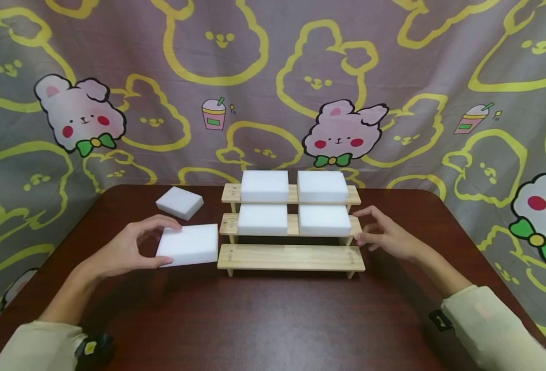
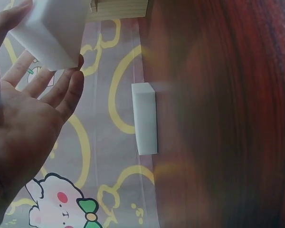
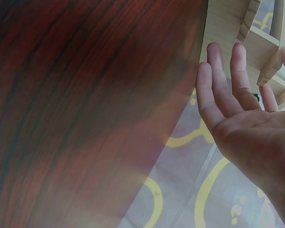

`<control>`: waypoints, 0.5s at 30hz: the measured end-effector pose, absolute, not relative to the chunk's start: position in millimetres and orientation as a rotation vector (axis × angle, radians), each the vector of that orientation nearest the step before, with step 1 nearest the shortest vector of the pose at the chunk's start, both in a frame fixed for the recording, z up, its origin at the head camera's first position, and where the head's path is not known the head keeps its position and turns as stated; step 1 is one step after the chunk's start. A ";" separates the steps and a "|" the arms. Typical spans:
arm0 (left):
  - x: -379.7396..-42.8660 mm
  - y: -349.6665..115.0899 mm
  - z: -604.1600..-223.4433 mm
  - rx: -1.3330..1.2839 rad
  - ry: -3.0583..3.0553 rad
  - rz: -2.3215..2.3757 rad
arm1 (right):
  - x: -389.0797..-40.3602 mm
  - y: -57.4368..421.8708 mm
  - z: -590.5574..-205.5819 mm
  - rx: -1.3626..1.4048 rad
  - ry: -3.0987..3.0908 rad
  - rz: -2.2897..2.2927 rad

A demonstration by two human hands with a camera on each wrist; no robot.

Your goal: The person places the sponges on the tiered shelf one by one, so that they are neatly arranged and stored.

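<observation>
My left hand (image 1: 131, 246) grips a white foam block (image 1: 191, 245) between thumb and fingers, just left of the wooden three-tier stand (image 1: 291, 257). In the left wrist view the held foam block (image 2: 54, 35) is lifted above the table. My right hand (image 1: 386, 234) is at the stand's right end, its thumb and fingertips right by the middle tier. The right wrist view shows its fingers (image 3: 213, 85) spread and fairly straight beside the wooden stand (image 3: 261, 47). Two foam blocks sit on the top tier and two on the middle tier; the lowest tier bears none.
Another white foam block (image 1: 179, 202) lies on the dark wood table (image 1: 273, 319), behind the left hand. A grey curtain (image 1: 254, 103) with cartoon rabbits hangs close behind the table's far edge.
</observation>
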State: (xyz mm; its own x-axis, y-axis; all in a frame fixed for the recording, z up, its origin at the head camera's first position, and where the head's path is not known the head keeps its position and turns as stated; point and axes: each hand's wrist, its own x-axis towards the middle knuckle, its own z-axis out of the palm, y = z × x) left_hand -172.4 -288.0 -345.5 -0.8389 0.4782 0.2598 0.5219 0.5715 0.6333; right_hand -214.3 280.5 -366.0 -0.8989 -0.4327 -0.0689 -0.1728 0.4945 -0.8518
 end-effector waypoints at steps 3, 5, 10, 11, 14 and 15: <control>-171.8 -289.7 -344.7 -0.884 -2.732 -1.145 | -214.3 280.8 -366.1 -0.517 2.467 -1.361; -170.9 -289.8 -344.0 -0.899 -2.735 -1.162 | -214.4 281.0 -366.3 -0.520 2.468 -1.361; -169.0 -288.5 -343.5 -0.928 -2.752 -1.226 | -214.6 280.8 -366.6 -0.526 2.468 -1.362; -168.8 -287.9 -343.7 -0.929 -2.758 -1.239 | -214.6 280.8 -366.6 -0.526 2.468 -1.362; -169.0 -285.4 -344.9 -0.928 -2.775 -1.259 | -214.6 280.7 -366.6 -0.528 2.469 -1.363; -169.2 -284.3 -345.4 -0.928 -2.779 -1.267 | -214.6 280.7 -366.7 -0.528 2.469 -1.363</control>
